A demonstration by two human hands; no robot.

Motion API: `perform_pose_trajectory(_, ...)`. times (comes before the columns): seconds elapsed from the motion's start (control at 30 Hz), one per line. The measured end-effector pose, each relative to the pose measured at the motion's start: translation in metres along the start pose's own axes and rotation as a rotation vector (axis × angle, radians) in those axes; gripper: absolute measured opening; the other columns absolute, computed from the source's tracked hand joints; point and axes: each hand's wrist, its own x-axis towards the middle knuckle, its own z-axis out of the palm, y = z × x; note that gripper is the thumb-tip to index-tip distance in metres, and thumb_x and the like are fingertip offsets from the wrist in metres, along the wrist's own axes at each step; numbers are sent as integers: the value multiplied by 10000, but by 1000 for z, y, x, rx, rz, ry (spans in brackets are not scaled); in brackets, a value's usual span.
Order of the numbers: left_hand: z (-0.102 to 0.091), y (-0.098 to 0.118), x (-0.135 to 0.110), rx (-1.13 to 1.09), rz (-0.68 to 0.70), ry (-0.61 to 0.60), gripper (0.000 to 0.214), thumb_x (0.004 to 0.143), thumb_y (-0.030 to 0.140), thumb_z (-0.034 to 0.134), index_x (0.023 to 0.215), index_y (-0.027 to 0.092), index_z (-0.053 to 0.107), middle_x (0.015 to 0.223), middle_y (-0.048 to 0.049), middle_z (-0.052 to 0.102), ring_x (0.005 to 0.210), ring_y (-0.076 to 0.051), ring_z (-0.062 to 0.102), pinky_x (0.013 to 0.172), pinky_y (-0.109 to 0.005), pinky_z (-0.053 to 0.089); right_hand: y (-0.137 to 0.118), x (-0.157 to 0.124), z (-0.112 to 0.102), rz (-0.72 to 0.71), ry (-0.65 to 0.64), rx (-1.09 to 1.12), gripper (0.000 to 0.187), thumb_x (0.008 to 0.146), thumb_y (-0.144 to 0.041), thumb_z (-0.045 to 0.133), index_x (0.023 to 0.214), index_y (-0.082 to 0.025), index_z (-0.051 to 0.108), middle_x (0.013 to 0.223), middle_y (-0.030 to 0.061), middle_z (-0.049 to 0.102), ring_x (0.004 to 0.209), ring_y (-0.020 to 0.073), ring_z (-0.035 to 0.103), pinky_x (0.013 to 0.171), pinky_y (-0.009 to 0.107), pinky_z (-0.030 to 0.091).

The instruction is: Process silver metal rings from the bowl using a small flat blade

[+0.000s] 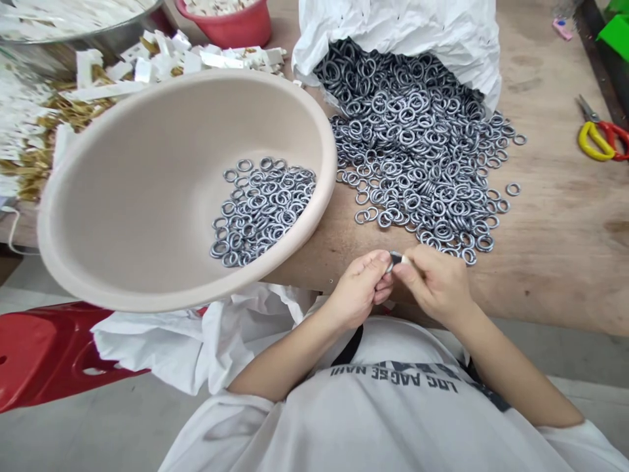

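one grey ring [390, 267] in hand, near the front edge of the wooden table [555, 262], head view
left hand [361, 287] and right hand [439, 282] both pinch it, beside the ring pile [413, 144]; more rings [263, 206] lie in the beige basin [122, 183].

Small grey ring [390, 267], seemingly tilted, held between fingers [379, 258].

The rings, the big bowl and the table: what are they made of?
The rings look like metal, grey and fairly shiny, because light glints along their curves; hard coated plastic is possible too.
The big bowl is probably plastic: smooth, beige and dull, with a thick rounded rim.
The table seems to be wood or a wood-look sheet, with brown, grain-like streaks and darker marks.
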Motion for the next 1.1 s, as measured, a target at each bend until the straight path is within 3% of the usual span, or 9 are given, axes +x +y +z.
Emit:
perform_pose_trajectory(0.1, -5, 3, -7, 35, -9, -77, 470, 898, 510, 657, 653, 167, 449, 551, 68, 368, 430, -32, 293, 419, -177, 220, 9, 15, -1, 183, -12, -50, 431, 1043, -506, 409, 833, -217, 649, 745, 25, 664, 696, 172, 600, 636, 287, 346)
perform_pose_trajectory(0.27, -24, 12, -9, 84, 70, 46, 319, 906, 445, 666, 848, 131, 663, 658, 3, 604, 462, -53, 461, 450, -190, 341, -3, 46, 12, 126, -154, -302, 335, 972, -449, 586, 1236, -246, 624, 1098, 89, 706, 817, 235, 656, 629, 306, 344)
perform_pose_trajectory(0.37, -35, 16, -6, 66, 96, 114, 301, 882, 370, 699, 1101, 164, 700, 797, -24, 700, 505, -62, 527, 444, -174, 371, -7, 62, 22, 135, -205, -478, 230, 968, -349, 592, 1147, -223, 662, 1064, 110, 686, 743, 228, 642, 585, 308, 294)
perform_pose_trajectory(0.43, -40, 18, -4, 43, 119, 168, 286, 874, 335, 702, 1106, 169, 703, 825, -26, 705, 535, -64, 548, 437, -160, 384, -4, 68, 23, 138, -179, -472, 167, 974, -314, 574, 1020, -206, 692, 1013, 106, 682, 740, 223, 632, 581, 311, 283)
perform_pose_trajectory(0.57, -41, 20, 1, 35, 152, 221, 268, 879, 400, 694, 975, 150, 686, 832, -22, 678, 559, -63, 550, 419, -145, 388, 5, 64, 12, 191, -60, -2, 156, 926, -333, 654, 864, -198, 700, 836, 40, 667, 749, 190, 597, 624, 299, 360)
perform_pose_trajectory(0.67, -34, 17, 7, 73, 161, 212, 320, 849, 450, 733, 957, 164, 636, 825, -8, 663, 561, -61, 537, 426, -143, 387, 2, 47, 6, 319, -67, 536, 213, 902, -409, 688, 864, -199, 692, 752, 2, 641, 662, 145, 545, 580, 267, 407)
perform_pose_trajectory(0.77, -25, 9, 12, 150, 194, 152, 353, 843, 482, 743, 977, 179, 623, 783, 12, 638, 543, -57, 497, 443, -153, 380, -4, 30, 12, 420, -58, 863, 257, 873, -460, 720, 903, -206, 690, 788, 1, 659, 602, 115, 510, 507, 238, 408)
perform_pose_trajectory(0.97, -13, -5, 17, 377, 363, 175, 313, 893, 481, 694, 970, 180, 658, 748, 14, 627, 552, -65, 469, 540, -197, 401, -2, 8, 30, 469, 164, 979, 248, 837, -446, 765, 922, -228, 683, 819, -16, 671, 554, 91, 476, 502, 230, 411)
perform_pose_trajectory(1.1, -13, -6, 20, 393, 371, 181, 277, 882, 443, 718, 899, 175, 648, 728, 17, 640, 529, -63, 469, 521, -198, 394, 11, 6, 19, 433, 53, 738, 285, 917, -491, 648, 905, -211, 701, 704, -13, 613, 557, 126, 493, 528, 262, 392)
